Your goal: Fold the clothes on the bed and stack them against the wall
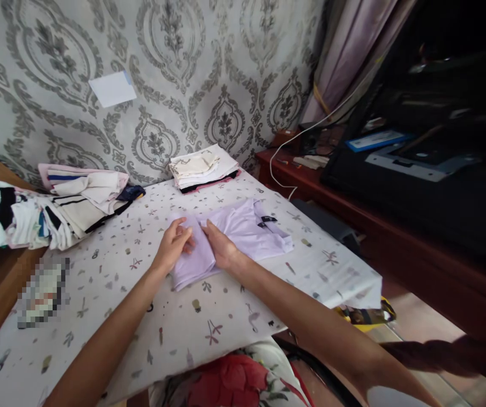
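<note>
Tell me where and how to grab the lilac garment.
Probably the near edge of the lilac garment, at its folded left part, pinched from the near side: the cloth is doubled there, so likely firmer, and that edge lies uncovered on the tablecloth. The right end, with its black label, spreads flatter and would likely droop.

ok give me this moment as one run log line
left hand: over purple shirt | right hand: at shirt's fold | shirt: partly folded, on table | behind: clothes stack

Pixelated object (pixel 43 294) (details obscured), dark screen (pixel 446 107) cut off at right, label (pixel 269 219) on lavender garment (pixel 238 223) too small to read
</note>
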{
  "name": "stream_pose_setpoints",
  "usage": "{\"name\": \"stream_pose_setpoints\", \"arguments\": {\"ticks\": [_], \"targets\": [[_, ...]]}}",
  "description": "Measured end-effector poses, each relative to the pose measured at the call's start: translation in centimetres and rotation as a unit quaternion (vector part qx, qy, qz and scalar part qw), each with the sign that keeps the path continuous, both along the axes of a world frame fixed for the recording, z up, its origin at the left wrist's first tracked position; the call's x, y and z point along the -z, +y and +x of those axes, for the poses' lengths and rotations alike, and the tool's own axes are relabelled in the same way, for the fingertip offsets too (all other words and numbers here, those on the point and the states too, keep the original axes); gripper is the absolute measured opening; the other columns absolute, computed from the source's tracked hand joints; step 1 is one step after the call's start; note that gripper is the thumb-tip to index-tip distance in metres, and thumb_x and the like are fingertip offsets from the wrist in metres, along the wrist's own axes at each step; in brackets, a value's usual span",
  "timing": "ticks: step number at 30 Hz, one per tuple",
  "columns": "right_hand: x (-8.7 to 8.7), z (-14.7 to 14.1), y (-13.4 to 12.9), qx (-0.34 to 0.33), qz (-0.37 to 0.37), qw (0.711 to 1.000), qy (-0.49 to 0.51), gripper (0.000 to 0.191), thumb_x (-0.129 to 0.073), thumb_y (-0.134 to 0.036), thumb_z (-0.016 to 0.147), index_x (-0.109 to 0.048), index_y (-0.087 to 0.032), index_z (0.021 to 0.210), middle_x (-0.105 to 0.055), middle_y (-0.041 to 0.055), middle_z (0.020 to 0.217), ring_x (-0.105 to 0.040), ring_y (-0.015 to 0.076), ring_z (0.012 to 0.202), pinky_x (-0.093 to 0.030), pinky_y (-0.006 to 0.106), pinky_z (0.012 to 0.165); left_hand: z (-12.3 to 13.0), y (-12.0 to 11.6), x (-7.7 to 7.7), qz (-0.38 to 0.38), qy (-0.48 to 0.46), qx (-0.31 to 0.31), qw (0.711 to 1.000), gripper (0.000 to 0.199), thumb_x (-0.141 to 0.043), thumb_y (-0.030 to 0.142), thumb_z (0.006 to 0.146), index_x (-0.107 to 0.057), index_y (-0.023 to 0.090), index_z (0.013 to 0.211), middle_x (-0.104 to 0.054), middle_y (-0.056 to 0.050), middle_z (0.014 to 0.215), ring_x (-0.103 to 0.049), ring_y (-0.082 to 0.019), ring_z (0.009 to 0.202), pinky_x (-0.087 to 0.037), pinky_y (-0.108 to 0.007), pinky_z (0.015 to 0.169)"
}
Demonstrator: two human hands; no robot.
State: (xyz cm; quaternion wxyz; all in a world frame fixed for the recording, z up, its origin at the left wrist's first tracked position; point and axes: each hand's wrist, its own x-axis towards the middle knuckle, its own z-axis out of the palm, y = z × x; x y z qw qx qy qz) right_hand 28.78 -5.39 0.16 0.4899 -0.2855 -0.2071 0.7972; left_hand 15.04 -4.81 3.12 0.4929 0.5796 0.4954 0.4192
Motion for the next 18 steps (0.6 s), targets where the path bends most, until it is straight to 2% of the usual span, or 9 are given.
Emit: {"name": "stream_pose_setpoints", "arguments": {"ticks": [2, 4, 7, 9, 12, 16, 18], "targets": [[0.5, 0.0, 0.1, 0.012, 0.017, 1.000, -0.021, 0.030, -0.059, -0.025, 0.086, -0.062, -0.017, 0.114, -0.073, 0.0076, 0.094, -0.070, 0.0232, 0.089, -0.058, 0.038, 0.082, -0.7, -0.6, 0.7, 0.093, 0.073, 0.006, 0.993, 0.040, -0.062, 0.042, 0.086, -0.057, 0.020, 0.119, -0.061, -0.002, 0.084, -0.064, -0.017, 0.073, -0.050, -0.027, 0.059], [0.8, -0.2, -0.2, 0.031, 0.034, 0.998, -0.053, 0.046, -0.062, -0.008, 0.071, -0.061, -0.017, 0.116, -0.074, 0.0053, 0.093, -0.070, 0.0222, 0.085, -0.058, 0.036, 0.080, -1.9, -1.0, 1.0, 0.176, 0.158, -0.012, 0.972, 0.033, -0.056, 0.039, 0.090, -0.060, 0.020, 0.116, -0.064, -0.005, 0.093, -0.064, -0.019, 0.084, -0.053, -0.031, 0.072], [0.8, -0.2, -0.8, 0.066, 0.052, 0.993, -0.088, 0.063, -0.057, -0.003, 0.062, -0.060, -0.019, 0.123, -0.075, 0.0033, 0.099, -0.071, 0.0221, 0.088, -0.059, 0.035, 0.081, -3.2, -1.1, 1.1, 0.246, 0.243, -0.027, 0.938, 0.034, -0.049, 0.038, 0.094, -0.060, 0.020, 0.121, -0.063, -0.012, 0.116, -0.061, -0.024, 0.111, -0.048, -0.039, 0.098], [0.6, 0.1, -1.2, 0.094, 0.063, 0.988, -0.108, 0.066, -0.056, -0.006, 0.063, -0.059, -0.021, 0.127, -0.075, 0.0022, 0.103, -0.070, 0.0221, 0.091, -0.059, 0.036, 0.083, -3.3, -0.8, 1.5, 0.256, 0.276, -0.011, 0.926, 0.040, -0.045, 0.040, 0.096, -0.055, 0.021, 0.130, -0.058, -0.013, 0.133, -0.053, -0.026, 0.129, -0.039, -0.043, 0.112], [0.6, 0.7, -1.4, 0.110, 0.055, 0.983, -0.136, 0.069, -0.054, -0.007, 0.063, -0.058, -0.023, 0.131, -0.075, 0.0014, 0.105, -0.071, 0.0223, 0.090, -0.059, 0.038, 0.083, -2.5, -0.3, 2.6, 0.230, 0.327, 0.035, 0.916, 0.053, -0.043, 0.045, 0.097, -0.046, 0.019, 0.143, -0.044, -0.016, 0.153, -0.036, -0.028, 0.145, -0.027, -0.047, 0.120], [0.9, 1.5, -1.2, 0.107, 0.046, 0.979, -0.169, 0.069, -0.056, -0.009, 0.065, -0.056, -0.022, 0.134, -0.074, 0.0036, 0.107, -0.070, 0.0226, 0.088, -0.059, 0.039, 0.082, -1.2, -0.4, 3.8, 0.183, 0.403, 0.080, 0.893, 0.066, -0.039, 0.051, 0.098, -0.036, 0.012, 0.151, -0.026, -0.020, 0.163, -0.018, -0.031, 0.153, -0.015, -0.052, 0.123], [1.0, 2.0, -1.1, 0.109, 0.064, 0.969, -0.213, 0.067, -0.055, -0.012, 0.070, -0.053, -0.023, 0.136, -0.072, 0.0046, 0.110, -0.070, 0.0226, 0.092, -0.058, 0.041, 0.086, -0.9, -0.7, 3.9, 0.184, 0.426, 0.087, 0.881, 0.067, -0.035, 0.053, 0.100, -0.032, 0.014, 0.154, -0.023, -0.019, 0.165, -0.014, -0.030, 0.154, -0.012, -0.054, 0.123]]}}
